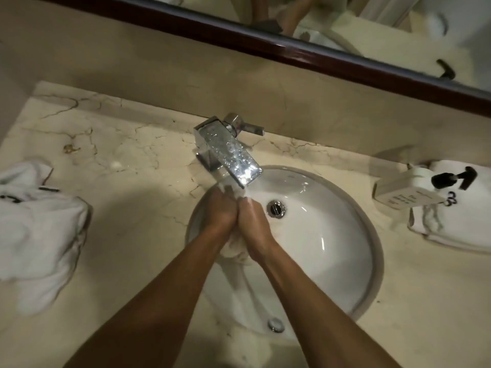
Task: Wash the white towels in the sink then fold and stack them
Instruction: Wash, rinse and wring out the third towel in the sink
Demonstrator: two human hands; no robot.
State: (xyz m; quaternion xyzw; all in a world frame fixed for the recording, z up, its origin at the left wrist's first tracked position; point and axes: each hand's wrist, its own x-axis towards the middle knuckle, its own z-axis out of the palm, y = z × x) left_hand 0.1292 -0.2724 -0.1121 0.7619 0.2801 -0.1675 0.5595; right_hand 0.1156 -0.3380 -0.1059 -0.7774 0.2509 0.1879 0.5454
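My left hand and my right hand are pressed together over the white sink, just under the spout of the chrome faucet. Between them they grip a bunched wet white towel; it shows below the wrists and hangs down into the bowl. Water runs over the fingertips. A crumpled heap of white towels lies on the counter at the left. At the right edge, a folded white towel lies on the counter.
The marble counter surrounds the sink. A white soap dispenser with a black pump rests on the folded towel at the right. The drain sits right of my hands. A dark-framed mirror runs along the wall.
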